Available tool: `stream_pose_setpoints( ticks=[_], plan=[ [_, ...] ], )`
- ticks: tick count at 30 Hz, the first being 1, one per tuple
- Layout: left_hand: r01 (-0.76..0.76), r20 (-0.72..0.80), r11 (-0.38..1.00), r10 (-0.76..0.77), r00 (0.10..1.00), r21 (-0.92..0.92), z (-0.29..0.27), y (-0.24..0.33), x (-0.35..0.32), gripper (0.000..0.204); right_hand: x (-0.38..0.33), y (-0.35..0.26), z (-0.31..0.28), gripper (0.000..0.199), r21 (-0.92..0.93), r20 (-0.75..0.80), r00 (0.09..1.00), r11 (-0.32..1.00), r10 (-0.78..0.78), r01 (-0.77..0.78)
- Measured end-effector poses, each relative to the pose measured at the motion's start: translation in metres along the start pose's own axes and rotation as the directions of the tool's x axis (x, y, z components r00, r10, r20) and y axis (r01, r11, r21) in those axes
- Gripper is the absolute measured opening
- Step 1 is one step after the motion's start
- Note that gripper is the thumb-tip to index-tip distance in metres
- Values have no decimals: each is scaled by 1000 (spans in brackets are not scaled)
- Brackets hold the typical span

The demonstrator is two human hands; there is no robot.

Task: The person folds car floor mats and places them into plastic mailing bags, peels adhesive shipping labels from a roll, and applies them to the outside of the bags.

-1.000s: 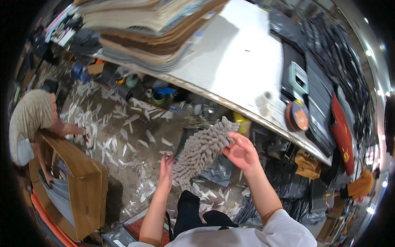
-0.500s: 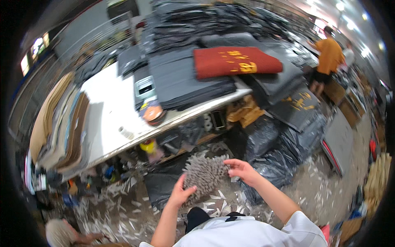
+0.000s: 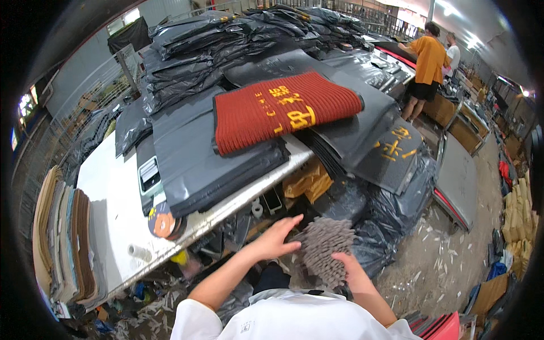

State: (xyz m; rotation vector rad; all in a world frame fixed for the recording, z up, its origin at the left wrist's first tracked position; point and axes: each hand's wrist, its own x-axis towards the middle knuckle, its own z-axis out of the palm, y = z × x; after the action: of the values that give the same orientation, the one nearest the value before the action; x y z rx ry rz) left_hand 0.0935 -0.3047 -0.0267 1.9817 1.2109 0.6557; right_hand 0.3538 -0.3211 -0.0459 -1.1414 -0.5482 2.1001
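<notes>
A grey chenille mat (image 3: 327, 249) with thick, stubby pile hangs in front of me, above the floor by the table. My right hand (image 3: 354, 273) grips its lower right edge, thumb on top of the pile and the other fingers hidden beneath. At the mat's left side, my left hand (image 3: 276, 241) has its fingers stretched and apart, the thumb pointing at the pile. Whether that thumb touches the mat I cannot tell.
A white table (image 3: 110, 218) carries stacked dark mats (image 3: 187, 153), a red ribbed mat (image 3: 283, 110), a tape roll (image 3: 163, 222) and upright brown mats (image 3: 82, 243). Black plastic bags (image 3: 377, 226) lie right of my hands. A person in orange (image 3: 429, 59) stands farther off.
The chenille mat has moved right along with both hands, and my view has turned right. My left hand has let go of the mat's left side; my right hand now grips its right edge.
</notes>
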Motion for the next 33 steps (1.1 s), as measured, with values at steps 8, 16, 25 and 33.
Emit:
stream_pose_setpoints(
  ticks=[8, 16, 25, 33],
  plan=[
    [298, -390, 462, 116, 914, 836, -174, -133, 157, 71, 138, -104, 48, 48, 264, -198, 916, 881, -349, 393],
    [-45, -21, 686, 87, 996, 726, -235, -128, 143, 58, 189, -252, 130, 50, -86, -181, 683, 703, -707, 706],
    [328, -320, 770, -169, 932, 548, -231, -206, 172, 66, 449, -200, 384, 60, -361, 928, 368, -365, -55, 858],
    [355, -382, 812, -178, 907, 464, -229, -209, 177, 60, 573, -122, 458, 51, -384, 888, 457, -614, -43, 690]
  ],
)
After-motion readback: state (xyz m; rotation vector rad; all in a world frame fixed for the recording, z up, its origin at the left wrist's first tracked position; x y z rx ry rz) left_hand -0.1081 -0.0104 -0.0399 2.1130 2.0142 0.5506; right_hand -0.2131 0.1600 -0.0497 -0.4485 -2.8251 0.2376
